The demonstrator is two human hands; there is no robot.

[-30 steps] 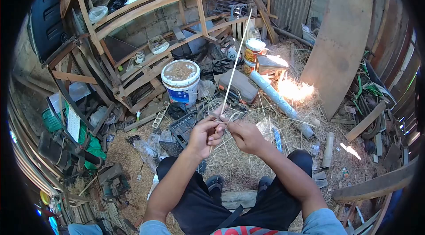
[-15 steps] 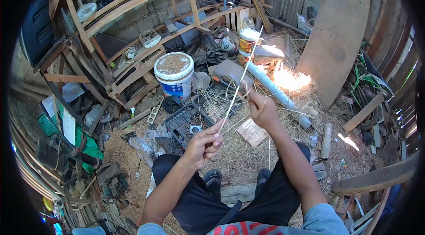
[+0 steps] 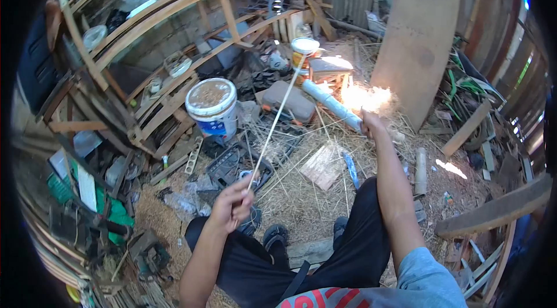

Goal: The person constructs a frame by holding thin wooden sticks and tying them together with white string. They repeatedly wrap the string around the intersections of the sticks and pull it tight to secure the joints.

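Note:
My left hand [image 3: 233, 205] pinches the lower end of a long, thin, pale strip [image 3: 275, 123], which looks like split bamboo. The strip slants up and away over the grey tool case [image 3: 288, 101] towards the small paint bucket [image 3: 304, 47]. Stretched forward to the right, my right hand [image 3: 370, 123] is closed beside the end of a pale blue pipe [image 3: 332, 105], close to a glaring sunlit patch. What its fingers hold, if anything, is hidden. Below it, a narrow blue object [image 3: 351, 170] lies on the shavings beside a flat wooden board [image 3: 322, 165].
A large white bucket [image 3: 211, 106] stands left of centre, near an open black tool case [image 3: 235, 163]. Curved wooden frames [image 3: 168, 9] fill the back left. A tall wooden panel [image 3: 415, 35] leans at the right. Shavings [image 3: 307, 203] cover the ground around my feet.
My right hand has moved away from the strip, forward and right. My left hand still holds the strip and has shifted left and down. The narrow blue object now shows on the shavings.

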